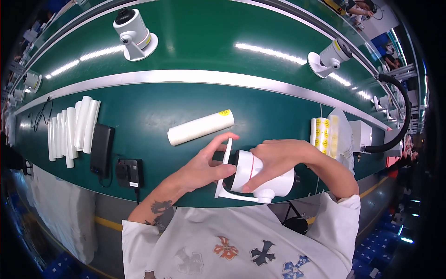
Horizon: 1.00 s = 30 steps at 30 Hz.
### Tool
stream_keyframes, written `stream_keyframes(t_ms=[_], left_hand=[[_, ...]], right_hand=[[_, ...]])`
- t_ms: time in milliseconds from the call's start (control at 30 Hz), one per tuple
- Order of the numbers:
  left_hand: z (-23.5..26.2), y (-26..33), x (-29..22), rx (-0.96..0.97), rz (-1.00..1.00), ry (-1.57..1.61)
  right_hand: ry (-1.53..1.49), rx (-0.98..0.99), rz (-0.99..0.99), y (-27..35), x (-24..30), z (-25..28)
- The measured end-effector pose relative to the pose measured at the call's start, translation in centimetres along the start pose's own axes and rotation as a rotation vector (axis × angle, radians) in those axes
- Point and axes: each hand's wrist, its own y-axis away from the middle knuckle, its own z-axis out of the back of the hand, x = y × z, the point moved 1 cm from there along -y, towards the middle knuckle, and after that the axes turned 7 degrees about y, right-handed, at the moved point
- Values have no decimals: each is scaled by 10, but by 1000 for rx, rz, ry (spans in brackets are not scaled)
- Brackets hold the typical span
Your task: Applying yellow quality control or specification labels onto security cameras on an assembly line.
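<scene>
Close to my body, at the bench's near edge, I hold a white security camera (280, 182) lying on its side. It has a rounded cylindrical body, dark ends and a bracket arm leading to a flat base plate. My left hand (204, 165) grips the base plate, with fingers behind it and the thumb reaching toward the body's front end. Wrapped over the top of the body is my right hand (278, 158), its thumb pressed along the near side. A thin red line circles the body beside that thumb. Beyond my hands lies a white roll (200, 129) with a yellow label.
Several white rolls (70, 132) lie at the left, beside a long black device (101, 149) and a black box (129, 173) with cables. Yellow label rolls (321, 135), a clear bag (343, 139) and a black hose (400, 104) are at right. Similar cameras (134, 39) stand on the green belt beyond.
</scene>
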Motion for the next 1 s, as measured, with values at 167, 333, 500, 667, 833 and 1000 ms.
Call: stream_keyframes(t_ms=[167, 333, 500, 667, 833, 1000], left_hand=[[10, -1, 7, -69, -49, -38], [26, -5, 4, 3, -457, 308], [34, -11, -14, -352, -887, -34], [50, -2, -10, -564, -653, -1353], [57, -4, 6, -537, -607, -1490], [58, 3, 1, -657, -690, -1275]], right_hand=[[48, -225, -42, 13, -1, 4], [-110, -828, 340, 44, -27, 5], [-142, -1243, 200, 67, -3, 82], [344, -1337, 24, -13, -17, 195], [402, -1232, -176, -70, -17, 243], [297, -1512, 13, -50, -39, 251]])
